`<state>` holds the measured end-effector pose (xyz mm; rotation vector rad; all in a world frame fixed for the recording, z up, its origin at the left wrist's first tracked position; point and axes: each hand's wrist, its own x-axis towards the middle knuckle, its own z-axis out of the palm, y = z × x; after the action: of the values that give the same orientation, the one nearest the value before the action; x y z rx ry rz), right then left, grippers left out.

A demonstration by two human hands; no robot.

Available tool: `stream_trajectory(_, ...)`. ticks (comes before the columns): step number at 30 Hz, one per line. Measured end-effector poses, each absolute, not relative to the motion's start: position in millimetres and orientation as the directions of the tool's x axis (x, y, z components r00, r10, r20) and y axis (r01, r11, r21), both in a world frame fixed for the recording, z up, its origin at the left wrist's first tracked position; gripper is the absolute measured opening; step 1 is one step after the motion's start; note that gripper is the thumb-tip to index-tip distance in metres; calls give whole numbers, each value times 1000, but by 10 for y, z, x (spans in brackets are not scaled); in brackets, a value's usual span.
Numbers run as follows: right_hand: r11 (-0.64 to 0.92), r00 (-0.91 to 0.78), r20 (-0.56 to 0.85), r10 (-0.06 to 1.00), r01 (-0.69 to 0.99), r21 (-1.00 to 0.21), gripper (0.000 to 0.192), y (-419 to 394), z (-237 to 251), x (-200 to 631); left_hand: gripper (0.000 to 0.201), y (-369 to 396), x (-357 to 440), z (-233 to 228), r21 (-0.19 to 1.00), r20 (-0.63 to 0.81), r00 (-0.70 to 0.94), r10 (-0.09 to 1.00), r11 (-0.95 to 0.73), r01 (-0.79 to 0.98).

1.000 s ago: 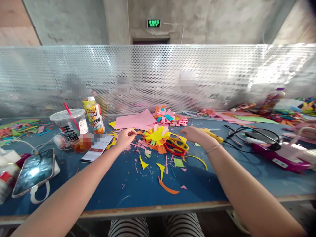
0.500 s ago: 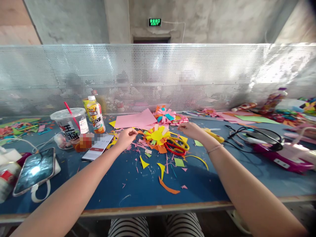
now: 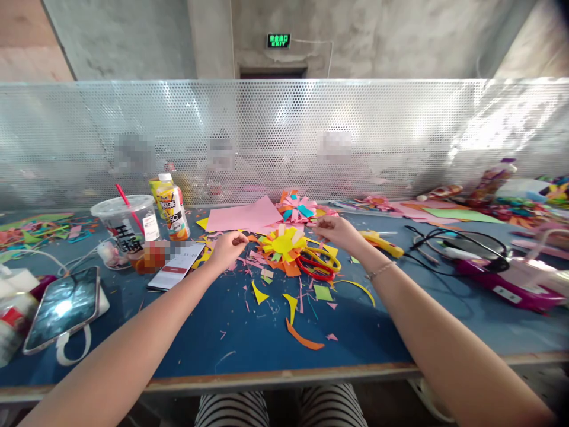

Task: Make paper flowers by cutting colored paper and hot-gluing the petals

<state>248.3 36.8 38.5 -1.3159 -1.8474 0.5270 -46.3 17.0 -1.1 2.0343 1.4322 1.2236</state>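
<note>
The near worktop (image 3: 364, 332) lay open but for paper scraps (image 3: 291, 311); scissors (image 3: 316, 264), cup (image 3: 127, 228), bottle (image 3: 172, 209) and, seemingly, cables (image 3: 453, 243) crowded the far side.

Bare forearms, a thin bracelet (image 3: 379, 270) on the right wrist, black-and-white striped trousers (image 3: 280, 409).
</note>
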Motion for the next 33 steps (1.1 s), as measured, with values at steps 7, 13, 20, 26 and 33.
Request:
stream_trajectory(7, 413, -207, 368, 906, 617, -669, 6, 384, 376, 2487, 9, 176, -464, -14, 707, 428, 117, 896, -413, 574)
stream_trajectory(13, 434, -226, 383, 896, 629, -645, 13, 457, 340, 2503, 9, 186, -468, -29, 700, 440, 112, 891, -418, 579)
stream_trajectory(20, 440, -269, 357, 894, 672, -595, 54, 454, 302, 2529, 9, 190, -473, -35, 683, 452, 123, 883, -432, 590)
stream_trajectory(26, 438, -238, 523, 819, 848, -299, 63, 430, 295, 2538, 9, 190, -464, -38, 681, 456, 126, 881, -436, 588)
stream_trajectory(33, 341, -177, 404, 897, 861, -379, 56, 362, 274, 2387, 10, 222, -467, -87, 686, 442, 151, 884, -442, 579)
